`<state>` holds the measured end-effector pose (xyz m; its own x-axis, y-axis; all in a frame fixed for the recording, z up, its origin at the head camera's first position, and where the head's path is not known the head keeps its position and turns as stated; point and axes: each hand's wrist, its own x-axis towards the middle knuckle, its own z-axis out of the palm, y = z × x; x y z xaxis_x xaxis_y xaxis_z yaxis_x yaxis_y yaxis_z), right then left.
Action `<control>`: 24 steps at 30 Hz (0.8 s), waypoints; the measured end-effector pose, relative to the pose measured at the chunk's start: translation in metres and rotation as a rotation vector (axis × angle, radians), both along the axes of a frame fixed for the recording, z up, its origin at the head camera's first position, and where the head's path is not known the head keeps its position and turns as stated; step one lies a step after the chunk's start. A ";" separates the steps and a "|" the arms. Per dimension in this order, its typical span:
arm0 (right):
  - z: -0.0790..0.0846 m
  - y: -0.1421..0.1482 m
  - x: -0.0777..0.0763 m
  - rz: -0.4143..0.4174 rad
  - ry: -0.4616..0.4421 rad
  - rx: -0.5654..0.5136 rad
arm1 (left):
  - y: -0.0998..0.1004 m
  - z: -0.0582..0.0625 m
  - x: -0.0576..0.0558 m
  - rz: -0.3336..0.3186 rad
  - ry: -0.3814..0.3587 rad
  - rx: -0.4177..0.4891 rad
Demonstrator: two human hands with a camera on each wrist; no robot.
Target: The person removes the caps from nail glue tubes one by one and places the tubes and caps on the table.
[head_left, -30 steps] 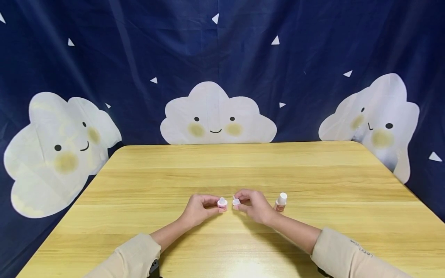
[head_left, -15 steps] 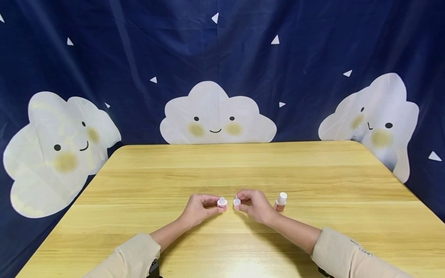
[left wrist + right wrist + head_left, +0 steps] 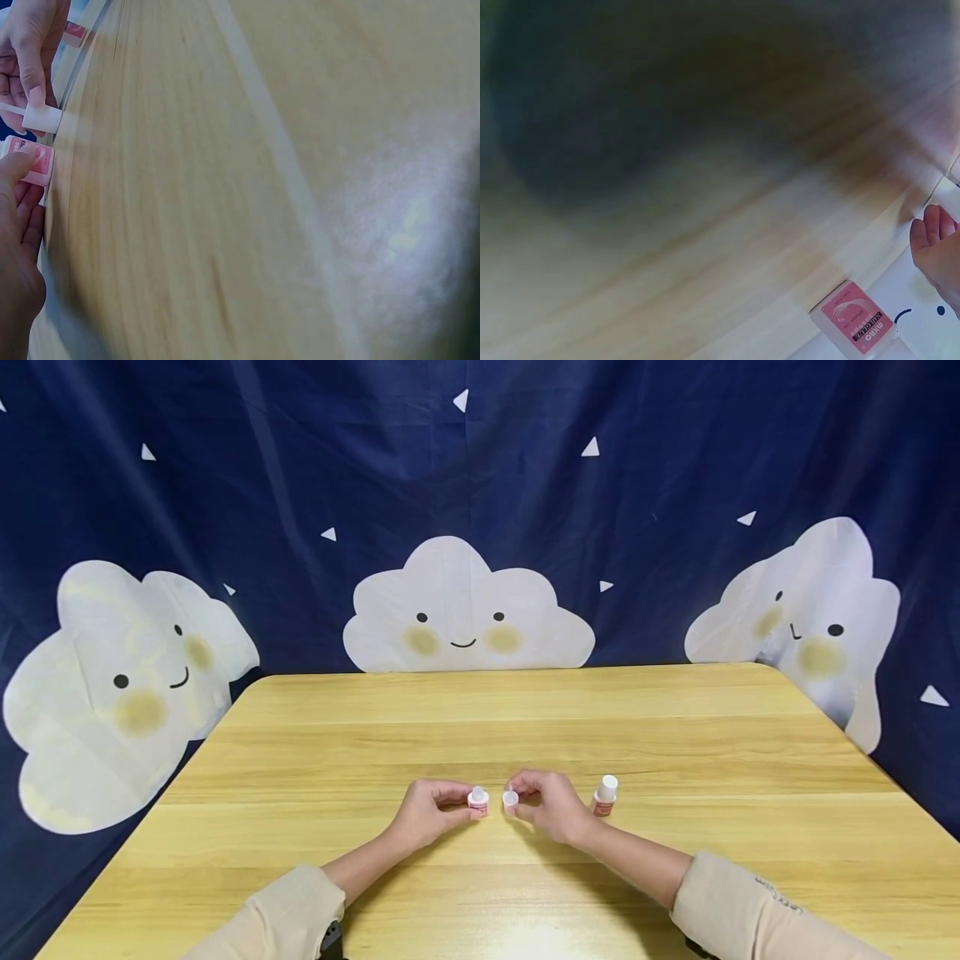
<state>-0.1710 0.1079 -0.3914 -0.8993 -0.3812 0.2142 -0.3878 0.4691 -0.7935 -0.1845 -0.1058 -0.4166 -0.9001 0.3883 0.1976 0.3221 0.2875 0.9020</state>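
Note:
A small nail glue bottle (image 3: 478,807) with a pink label and a translucent top stands low over the table. My left hand (image 3: 423,810) pinches it between thumb and fingers; its label also shows in the left wrist view. Just right of it, apart by a narrow gap, my right hand (image 3: 557,808) pinches a white cap (image 3: 41,118). From that cap a thin pale stem (image 3: 10,109) runs out in the left wrist view. Beside the right hand, a second nail glue bottle (image 3: 856,319) stands upright with its white cap on.
The wooden table (image 3: 360,727) extends around both hands to its rounded far corners. Behind it hangs a dark blue curtain (image 3: 300,443) printed with white clouds and triangles.
The cap in my right hand has tilted slightly, its round face turning more toward the head view. My left hand and its bottle hold their place; the head view has shifted a little.

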 end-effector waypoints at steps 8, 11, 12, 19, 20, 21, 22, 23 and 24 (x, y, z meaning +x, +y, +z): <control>0.002 0.000 0.001 0.006 -0.015 0.041 | -0.001 -0.001 0.000 -0.005 0.005 0.004; 0.008 0.003 0.001 0.020 -0.048 0.097 | 0.000 -0.001 0.000 -0.002 -0.017 0.008; 0.011 0.004 0.001 0.023 -0.061 0.117 | 0.000 -0.001 0.000 -0.003 -0.025 0.012; 0.030 0.011 0.003 0.032 -0.100 0.231 | -0.001 0.004 0.003 0.010 -0.045 0.013; 0.033 0.011 0.003 0.037 -0.093 0.246 | -0.001 0.005 0.003 0.018 -0.054 0.012; 0.036 0.012 0.003 0.045 -0.085 0.257 | 0.000 0.006 0.003 0.028 -0.062 0.013; 0.039 0.013 0.004 0.053 -0.073 0.264 | 0.000 0.008 0.003 0.043 -0.074 0.016; 0.042 0.014 0.004 0.060 -0.060 0.268 | 0.001 0.009 0.003 0.052 -0.082 0.024; 0.044 0.016 0.004 0.063 -0.043 0.271 | 0.002 0.010 0.002 0.055 -0.088 0.037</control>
